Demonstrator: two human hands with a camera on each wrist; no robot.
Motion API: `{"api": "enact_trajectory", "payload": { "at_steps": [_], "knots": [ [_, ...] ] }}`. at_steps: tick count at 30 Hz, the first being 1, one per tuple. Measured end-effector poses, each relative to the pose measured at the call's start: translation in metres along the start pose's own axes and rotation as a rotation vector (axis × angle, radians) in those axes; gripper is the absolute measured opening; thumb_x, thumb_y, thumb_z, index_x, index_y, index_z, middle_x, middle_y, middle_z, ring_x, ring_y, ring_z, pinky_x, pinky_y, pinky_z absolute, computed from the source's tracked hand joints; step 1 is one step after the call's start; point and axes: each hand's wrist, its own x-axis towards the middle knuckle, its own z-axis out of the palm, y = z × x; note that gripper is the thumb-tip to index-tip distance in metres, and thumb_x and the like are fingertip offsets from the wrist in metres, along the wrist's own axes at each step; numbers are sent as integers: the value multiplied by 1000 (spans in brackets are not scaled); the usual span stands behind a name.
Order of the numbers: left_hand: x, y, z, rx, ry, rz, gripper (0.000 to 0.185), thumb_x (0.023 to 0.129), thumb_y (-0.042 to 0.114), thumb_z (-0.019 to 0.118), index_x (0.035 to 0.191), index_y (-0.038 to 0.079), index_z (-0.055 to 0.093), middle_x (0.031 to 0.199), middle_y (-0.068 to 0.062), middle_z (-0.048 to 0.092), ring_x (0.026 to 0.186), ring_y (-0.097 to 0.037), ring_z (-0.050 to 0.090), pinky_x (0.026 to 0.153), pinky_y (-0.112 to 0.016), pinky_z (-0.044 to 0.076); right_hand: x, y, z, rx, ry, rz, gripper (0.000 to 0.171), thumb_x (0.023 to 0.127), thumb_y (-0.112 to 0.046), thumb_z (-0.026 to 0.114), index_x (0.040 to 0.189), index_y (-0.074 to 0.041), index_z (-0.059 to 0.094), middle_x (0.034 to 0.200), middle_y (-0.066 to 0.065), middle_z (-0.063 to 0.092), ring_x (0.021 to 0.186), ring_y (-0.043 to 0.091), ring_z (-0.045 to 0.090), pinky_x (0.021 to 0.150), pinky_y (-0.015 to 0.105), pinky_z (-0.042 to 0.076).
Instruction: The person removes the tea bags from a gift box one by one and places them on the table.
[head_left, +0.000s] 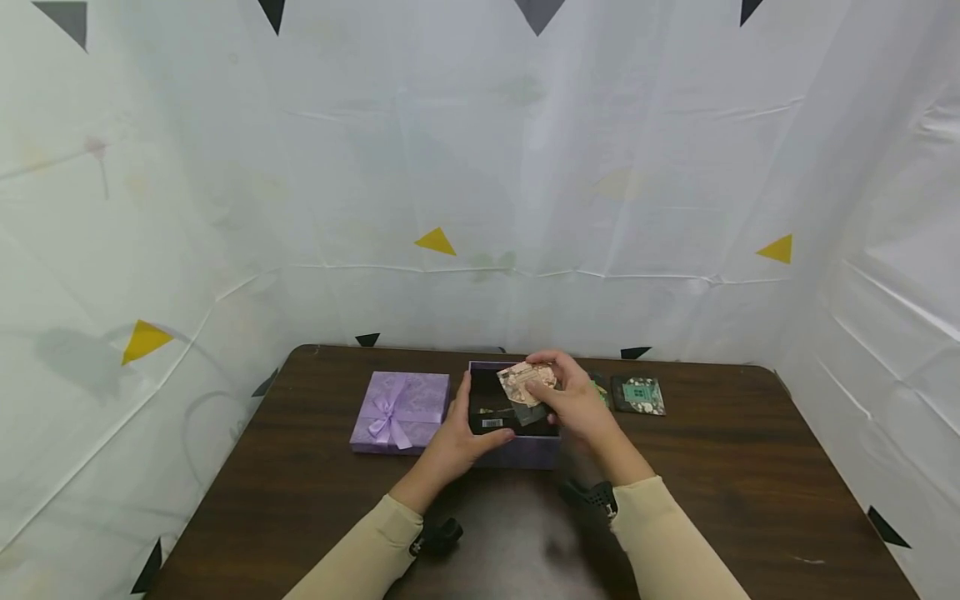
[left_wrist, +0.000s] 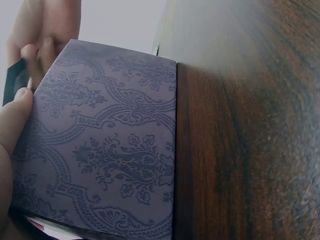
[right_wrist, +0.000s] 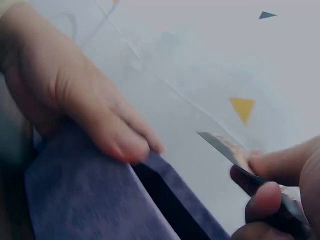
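My left hand grips the open box's near-left corner on the table, steadying it. My right hand pinches a card just above the box. I'd keep the card level, clear of the rim.

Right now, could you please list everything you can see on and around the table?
open box: one, purple patterned, dark inside, table middle.
lid: one, lilac with ribbon bow, left of the box.
packets: a few, tan and dark, held above the box.
dark packet: one, green-printed, flat on the table, right of the box.
table: one, dark brown wood.
backdrop: white sheeting with yellow and black triangles.
left hand: grips the box's left wall.
right hand: fingers pinch the packets.
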Motion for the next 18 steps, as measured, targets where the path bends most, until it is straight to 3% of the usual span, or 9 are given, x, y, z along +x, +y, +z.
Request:
{"api": "enact_trajectory", "payload": {
  "at_steps": [2,4,5,6,9,11,15,18],
  "knots": [
    [0,0,0,6,6,1,132,85,61,89,177,36,-2,183,-19,15,166,-48,25,127,-73,30,-3,4,-9,-71,68,-41,32,109,-20,70,138,-10,64,151,17,62,126,32,66,98,45,58],
    [0,-1,0,10,9,-2,131,85,61,89,176,39,-3,183,-19,14,166,-49,24,126,-75,30,-6,8,-20,-100,88,-74,31,110,-12,66,139,-5,61,163,16,53,155,33,46,118,54,46],
    [-1,-2,0,11,9,-6,131,85,61,89,176,41,-3,183,-18,14,166,-49,23,126,-75,30,-8,11,-26,-94,86,-88,32,110,-7,63,141,-2,58,168,17,46,160,33,38,120,54,43],
    [-1,-3,0,11,8,-10,131,84,63,89,175,42,-3,183,-18,14,166,-49,23,125,-76,30,-10,13,-32,-93,93,-93,34,110,-4,61,144,-1,55,171,18,43,158,34,41,117,52,46],
    [-2,-4,1,16,6,-16,132,83,68,88,175,44,-4,184,-17,13,166,-50,24,124,-77,31,-16,18,-49,-50,137,-99,40,110,1,60,149,0,50,173,18,38,124,24,61,85,35,58],
    [-2,-5,1,20,5,-13,132,83,68,87,175,42,-4,184,-16,14,165,-50,25,123,-77,32,-21,22,-60,-34,207,-97,42,110,-4,62,150,-1,50,164,21,47,95,14,62,66,27,54],
    [-2,-5,2,25,6,1,134,83,70,86,177,36,-2,184,-16,14,165,-50,25,123,-77,32,-30,31,-85,-31,384,-91,52,111,-18,65,156,-8,40,146,26,58,62,9,61,55,28,57],
    [-1,-5,2,28,-2,4,135,81,73,86,177,34,-2,184,-16,14,165,-50,24,123,-77,32,-37,43,-104,-30,566,-96,53,110,-23,66,149,-11,32,149,23,58,49,12,57,48,32,57]
  ]
}}
